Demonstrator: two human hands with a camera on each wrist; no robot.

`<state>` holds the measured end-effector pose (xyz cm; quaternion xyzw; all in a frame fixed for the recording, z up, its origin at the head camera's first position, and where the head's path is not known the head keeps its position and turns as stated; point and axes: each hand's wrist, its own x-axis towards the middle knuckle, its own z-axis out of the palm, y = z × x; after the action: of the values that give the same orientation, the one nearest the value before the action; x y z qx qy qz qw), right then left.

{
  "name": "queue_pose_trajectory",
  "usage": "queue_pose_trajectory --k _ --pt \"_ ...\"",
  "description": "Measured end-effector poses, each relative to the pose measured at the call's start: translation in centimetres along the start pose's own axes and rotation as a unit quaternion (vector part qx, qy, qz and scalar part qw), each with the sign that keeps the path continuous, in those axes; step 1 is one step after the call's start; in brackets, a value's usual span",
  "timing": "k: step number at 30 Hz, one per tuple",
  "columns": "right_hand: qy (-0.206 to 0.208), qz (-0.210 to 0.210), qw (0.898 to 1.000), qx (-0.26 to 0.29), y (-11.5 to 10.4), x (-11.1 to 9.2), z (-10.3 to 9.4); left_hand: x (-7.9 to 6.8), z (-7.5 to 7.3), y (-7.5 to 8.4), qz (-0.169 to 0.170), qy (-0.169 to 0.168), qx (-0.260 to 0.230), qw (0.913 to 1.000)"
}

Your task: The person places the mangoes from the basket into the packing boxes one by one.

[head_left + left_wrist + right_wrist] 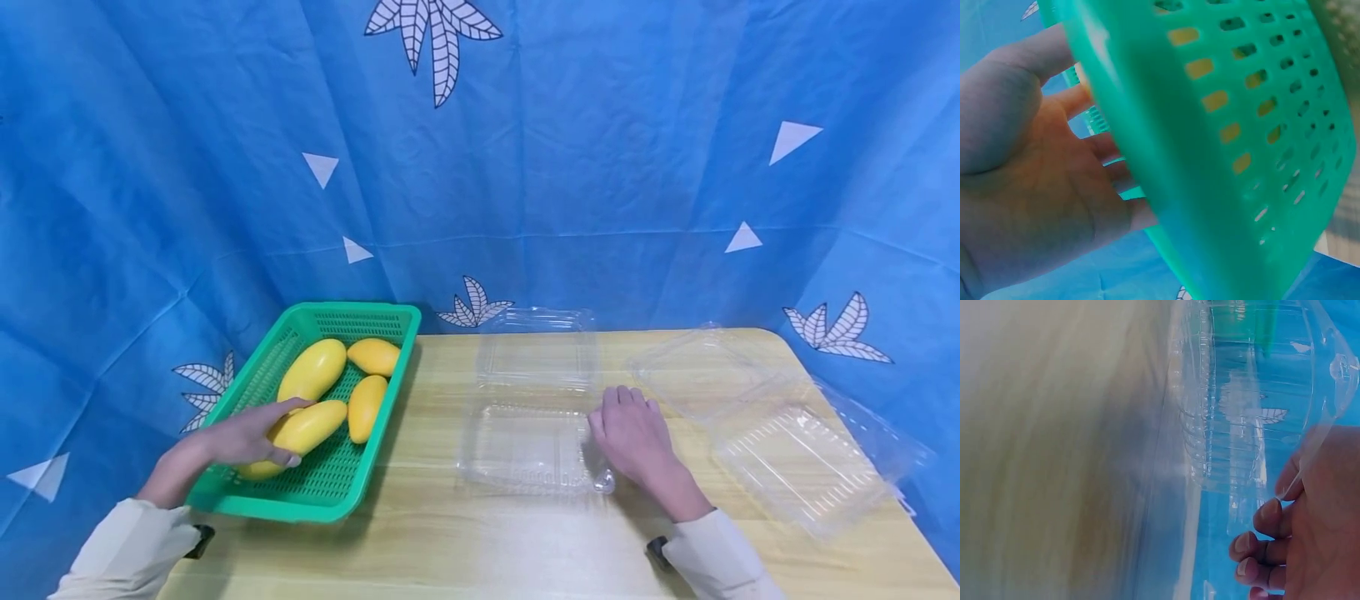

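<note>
In the head view, my left hand reaches into a green plastic basket and grips a yellow mango, thumb on its near side and fingers over the far side. Several other mangoes lie around it, among them a large one behind. The basket wall hides most of those fingertips in the left wrist view. My right hand is at the right side of an opened clear plastic clamshell box. Its thumb and curled index finger pinch the rim in the right wrist view.
More clear clamshell boxes lie opened at the right of the wooden table, one reaching over its right edge. A blue cloth with white leaf and triangle prints hangs behind the table and at both sides.
</note>
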<state>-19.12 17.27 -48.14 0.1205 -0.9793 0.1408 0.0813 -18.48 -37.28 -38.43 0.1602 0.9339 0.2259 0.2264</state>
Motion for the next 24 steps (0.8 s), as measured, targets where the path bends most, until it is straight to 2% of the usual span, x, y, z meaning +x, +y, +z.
queue_pose_trajectory --k 8,16,24 --pt "-0.018 0.007 1.000 0.014 0.5 0.7 0.2 -0.2 0.0 0.9 0.034 0.044 -0.038 0.9977" --pt "-0.021 0.010 0.999 0.034 1.4 1.0 0.0 -1.0 -0.5 0.5 0.046 0.104 -0.085 0.9898" --pt "-0.016 0.012 0.999 0.046 1.4 1.1 -0.1 -1.3 -0.6 0.6 0.042 0.174 -0.075 0.9810"
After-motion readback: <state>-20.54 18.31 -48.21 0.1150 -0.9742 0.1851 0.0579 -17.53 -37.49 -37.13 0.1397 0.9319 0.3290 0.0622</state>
